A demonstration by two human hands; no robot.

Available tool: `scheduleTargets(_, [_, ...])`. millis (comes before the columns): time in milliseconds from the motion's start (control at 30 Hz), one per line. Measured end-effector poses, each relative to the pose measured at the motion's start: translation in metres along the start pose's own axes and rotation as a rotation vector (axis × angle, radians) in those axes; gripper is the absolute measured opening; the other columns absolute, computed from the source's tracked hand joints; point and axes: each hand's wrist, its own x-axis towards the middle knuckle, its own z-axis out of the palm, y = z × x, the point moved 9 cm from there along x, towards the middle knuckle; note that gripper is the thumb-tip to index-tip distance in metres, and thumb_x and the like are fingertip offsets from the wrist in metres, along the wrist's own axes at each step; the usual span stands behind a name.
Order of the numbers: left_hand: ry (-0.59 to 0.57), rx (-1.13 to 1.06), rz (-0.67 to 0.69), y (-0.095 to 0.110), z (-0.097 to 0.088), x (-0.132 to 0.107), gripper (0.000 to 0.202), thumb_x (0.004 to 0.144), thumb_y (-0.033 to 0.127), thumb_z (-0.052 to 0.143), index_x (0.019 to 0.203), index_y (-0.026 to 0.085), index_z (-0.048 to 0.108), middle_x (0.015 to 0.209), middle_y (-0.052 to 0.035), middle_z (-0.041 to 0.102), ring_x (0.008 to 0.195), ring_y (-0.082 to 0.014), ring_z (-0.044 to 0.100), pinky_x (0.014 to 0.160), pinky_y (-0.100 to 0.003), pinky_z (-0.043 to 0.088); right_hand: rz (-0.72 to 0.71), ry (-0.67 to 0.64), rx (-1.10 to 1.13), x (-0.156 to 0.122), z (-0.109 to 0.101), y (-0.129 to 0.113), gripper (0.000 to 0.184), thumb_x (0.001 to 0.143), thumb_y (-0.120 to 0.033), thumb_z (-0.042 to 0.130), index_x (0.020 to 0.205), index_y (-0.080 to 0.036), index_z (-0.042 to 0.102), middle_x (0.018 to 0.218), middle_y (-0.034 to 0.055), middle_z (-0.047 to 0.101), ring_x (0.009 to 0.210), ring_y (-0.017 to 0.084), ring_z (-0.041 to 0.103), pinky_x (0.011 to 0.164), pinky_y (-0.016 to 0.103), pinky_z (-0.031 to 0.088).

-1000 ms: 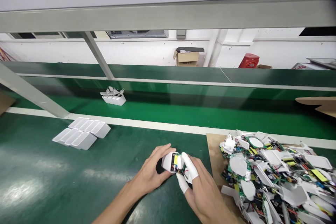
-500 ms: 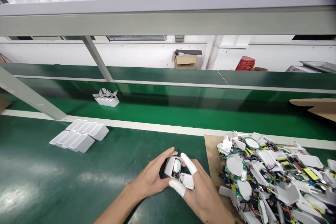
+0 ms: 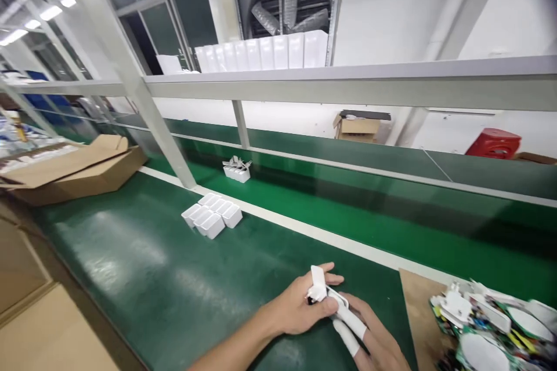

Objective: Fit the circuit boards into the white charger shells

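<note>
Both hands meet over the green bench at the lower middle. My left hand (image 3: 300,304) is closed around a small white plastic housing (image 3: 340,297), its thumb pressing on the near side. A white plug piece (image 3: 318,287) with a flat upright plate sticks up by the left palm; whether it is joined to the housing I cannot tell. My right hand (image 3: 374,336), with white finger cots on two fingers, grips the housing from the right. The fingers partly hide the housing, and its inside is not visible.
On the right, a pile of circuit boards and white plastic parts (image 3: 487,324) lies on cardboard (image 3: 413,301). White housings (image 3: 211,214) stand in rows at left centre. Behind them, a white group with plugs (image 3: 237,173) sits on the green belt (image 3: 296,191). Far left is a cardboard box (image 3: 87,177).
My view has swung left and up, bringing in the cardboard box and fan. The housing has been turned between my hands; its open inside has gone from sight, and a plug piece now shows.
</note>
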Motion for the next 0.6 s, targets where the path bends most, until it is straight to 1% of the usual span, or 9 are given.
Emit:
scheduleTargets(67, [-0.015, -0.041, -0.010, -0.002, 0.002, -0.003, 0.067, 0.100, 0.055, 0.066, 0.157, 0.023, 0.048, 0.166, -0.0189, 0.043, 0.153, -0.0376, 0.044, 0.123, -0.059, 0.040, -0.008, -0.026, -0.016, -0.001, 0.003, 0.001, 0.049, 0.100, -0.014, 0.057, 0.147, -0.027, 0.059, 0.141, 0.0101, 0.069, 0.118, 0.021, 0.075, 0.097, 0.020, 0.060])
scheduleTargets(133, [-0.002, -0.086, 0.011, -0.005, 0.002, -0.005, 0.095, 0.092, 0.060, 0.075, 0.167, 0.028, 0.026, 0.170, -0.0206, 0.036, 0.154, -0.0389, 0.042, 0.124, -0.063, 0.036, -0.050, 0.032, -0.056, 0.001, -0.006, -0.005, 0.045, 0.101, -0.014, 0.055, 0.144, -0.025, 0.061, 0.137, 0.0115, 0.071, 0.113, 0.021, 0.078, 0.093, 0.019, 0.062])
scheduleTargets(200, [0.064, -0.100, 0.064, -0.005, -0.003, -0.006, 0.121, 0.081, 0.066, 0.084, 0.170, 0.030, 0.010, 0.170, -0.0217, 0.035, 0.154, -0.0409, 0.041, 0.125, -0.066, 0.034, -0.085, 0.114, -0.094, 0.003, -0.019, -0.014, 0.042, 0.100, -0.014, 0.055, 0.140, -0.024, 0.063, 0.134, 0.0128, 0.072, 0.111, 0.022, 0.078, 0.093, 0.022, 0.063])
scheduleTargets(233, [0.102, -0.090, 0.099, -0.005, -0.006, -0.007, 0.128, 0.076, 0.069, 0.086, 0.170, 0.032, 0.007, 0.169, -0.0217, 0.035, 0.154, -0.0419, 0.040, 0.125, -0.067, 0.033, -0.083, 0.149, -0.108, 0.006, -0.025, -0.017, 0.041, 0.099, -0.013, 0.056, 0.138, -0.023, 0.064, 0.133, 0.0134, 0.071, 0.111, 0.023, 0.078, 0.094, 0.024, 0.063])
scheduleTargets(300, [0.164, -0.052, 0.180, 0.000, -0.011, -0.009, 0.132, 0.070, 0.072, 0.088, 0.169, 0.033, 0.010, 0.168, -0.0207, 0.037, 0.152, -0.0430, 0.042, 0.124, -0.066, 0.035, -0.052, 0.168, -0.129, 0.011, -0.031, -0.022, 0.040, 0.097, -0.010, 0.055, 0.135, -0.021, 0.065, 0.133, 0.0148, 0.070, 0.113, 0.024, 0.076, 0.096, 0.027, 0.063])
scheduleTargets(367, [0.203, 0.002, 0.259, 0.007, -0.013, -0.011, 0.132, 0.068, 0.071, 0.090, 0.168, 0.035, 0.012, 0.165, -0.0189, 0.040, 0.149, -0.0425, 0.045, 0.122, -0.063, 0.040, -0.036, 0.155, -0.137, 0.016, -0.029, -0.026, 0.037, 0.097, -0.007, 0.051, 0.129, -0.020, 0.066, 0.128, 0.0154, 0.071, 0.111, 0.024, 0.076, 0.094, 0.029, 0.064])
scheduleTargets(400, [0.218, 0.037, 0.277, 0.010, -0.013, -0.011, 0.128, 0.071, 0.069, 0.089, 0.168, 0.036, 0.012, 0.163, -0.0181, 0.043, 0.146, -0.0410, 0.049, 0.120, -0.061, 0.043, -0.038, 0.146, -0.136, 0.017, -0.027, -0.028, 0.036, 0.097, -0.007, 0.049, 0.126, -0.019, 0.066, 0.125, 0.0157, 0.071, 0.108, 0.024, 0.077, 0.091, 0.030, 0.065])
scheduleTargets(533, [0.242, 0.176, 0.231, 0.010, -0.013, -0.007, 0.083, 0.098, 0.042, 0.072, 0.164, 0.035, 0.022, 0.140, -0.0127, 0.062, 0.119, -0.0278, 0.066, 0.108, -0.053, 0.054, 0.013, 0.120, -0.124, 0.021, -0.020, -0.027, 0.035, 0.094, -0.003, 0.047, 0.119, -0.019, 0.065, 0.119, 0.0151, 0.071, 0.098, 0.023, 0.076, 0.082, 0.031, 0.066])
scheduleTargets(600, [0.247, 0.191, 0.214, 0.008, -0.014, -0.005, 0.075, 0.101, 0.037, 0.068, 0.162, 0.034, 0.025, 0.133, -0.0112, 0.065, 0.113, -0.0255, 0.068, 0.104, -0.050, 0.056, 0.030, 0.108, -0.113, 0.022, -0.019, -0.027, 0.035, 0.092, -0.001, 0.047, 0.115, -0.020, 0.065, 0.119, 0.0147, 0.070, 0.097, 0.022, 0.076, 0.080, 0.031, 0.066])
